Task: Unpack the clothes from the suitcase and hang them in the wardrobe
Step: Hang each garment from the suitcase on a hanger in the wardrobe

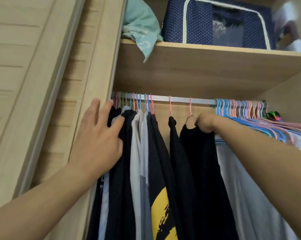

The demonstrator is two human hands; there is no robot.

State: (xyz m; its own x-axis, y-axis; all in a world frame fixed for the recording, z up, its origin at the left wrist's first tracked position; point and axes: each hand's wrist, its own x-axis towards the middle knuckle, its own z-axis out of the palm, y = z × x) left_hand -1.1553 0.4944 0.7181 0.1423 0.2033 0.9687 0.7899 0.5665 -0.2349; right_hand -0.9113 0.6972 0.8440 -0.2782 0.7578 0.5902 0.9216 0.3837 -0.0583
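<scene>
A metal rail [180, 99] runs across the wardrobe. Dark and grey clothes [142, 144] hang bunched at its left end. My left hand [97, 135] lies against them with straight, spread fingers. A black garment [198, 161] hangs on a pink hanger [190, 110] near the middle of the rail. My right hand [206, 122] grips this garment at its shoulder, just under the hanger's hook. Another dark garment [175, 144] hangs alone on a pink hanger to its left. No suitcase is in view.
Several empty blue and pink hangers [241, 110] crowd the rail's right end, over a pale grey garment [241, 179]. On the shelf [215, 54] above sit a teal cloth [141, 26] and a navy dotted storage box [206, 23]. The wardrobe's sliding door [33, 84] stands at left.
</scene>
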